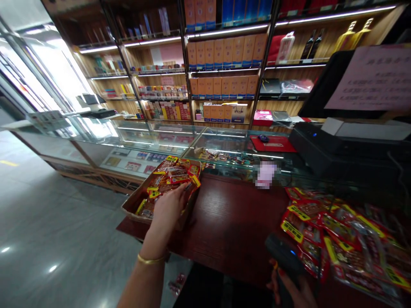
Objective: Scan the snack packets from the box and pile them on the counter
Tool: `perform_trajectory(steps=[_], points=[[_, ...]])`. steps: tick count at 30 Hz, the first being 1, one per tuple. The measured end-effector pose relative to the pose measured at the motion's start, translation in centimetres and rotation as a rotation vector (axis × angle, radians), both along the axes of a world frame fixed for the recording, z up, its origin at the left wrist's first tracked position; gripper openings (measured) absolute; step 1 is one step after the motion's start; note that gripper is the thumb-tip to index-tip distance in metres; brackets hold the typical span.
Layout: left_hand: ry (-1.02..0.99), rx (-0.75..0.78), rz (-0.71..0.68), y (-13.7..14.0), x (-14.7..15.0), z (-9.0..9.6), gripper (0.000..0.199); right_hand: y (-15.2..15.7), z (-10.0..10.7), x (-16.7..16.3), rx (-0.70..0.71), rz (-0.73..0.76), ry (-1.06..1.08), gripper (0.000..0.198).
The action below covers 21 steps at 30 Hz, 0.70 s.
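My left hand point(170, 207), with a gold bangle at the wrist, reaches over a cardboard box point(131, 207) at the counter's left end. The box holds several red and yellow snack packets point(178, 173). That hand's fingertips meet the packets at the box's right side; most of its fingers are hidden, so its grip is unclear. Low on the right, my right hand point(289, 288) is wrapped round the handle of a black barcode scanner point(284, 254) with a blue light. The scanner's head points up and left over the dark wooden counter point(224, 209).
A large pile of snack packets point(349, 239) covers the counter's right side. Behind stand a glass display case point(154, 141), a pixelated pink item point(266, 174), a red mouse pad point(276, 144) and a monitor point(324, 85). More packets point(176, 284) show low down by the floor.
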<state>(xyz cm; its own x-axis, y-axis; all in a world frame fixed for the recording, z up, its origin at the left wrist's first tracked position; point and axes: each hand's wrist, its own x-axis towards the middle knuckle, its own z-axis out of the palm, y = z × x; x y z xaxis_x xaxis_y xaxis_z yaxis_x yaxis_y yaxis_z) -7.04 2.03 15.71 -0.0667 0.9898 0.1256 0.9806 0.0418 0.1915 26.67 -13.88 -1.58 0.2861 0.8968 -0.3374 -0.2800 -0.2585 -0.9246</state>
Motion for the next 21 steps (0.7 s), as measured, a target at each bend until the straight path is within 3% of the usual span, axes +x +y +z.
perform_trajectory(steps=[4,7,10,14,17,21], points=[[0.012,-0.013,0.2,1.7,0.1,-1.0,0.056,-0.3,0.2,-0.7,0.024,-0.005,-0.045,0.057],[-0.15,0.115,0.192,1.4,0.1,-0.8,0.068,-0.2,0.6,-1.0,0.035,-0.009,-0.02,0.056],[-0.505,0.15,-0.016,-0.3,2.5,-1.6,0.067,0.0,0.8,-1.0,0.052,-0.025,-0.022,0.053],[-0.913,-0.056,-0.353,-2.3,7.5,-4.9,0.054,-0.4,1.4,-0.9,0.026,0.012,-0.089,0.059],[-0.938,-0.266,-0.485,-2.8,9.4,-6.8,0.041,-1.5,2.5,-1.3,-0.046,-0.002,-0.322,0.064],[-0.901,-0.386,-0.513,-2.9,9.4,-6.9,0.04,-2.7,3.9,-2.1,-0.031,0.054,-0.612,0.063]])
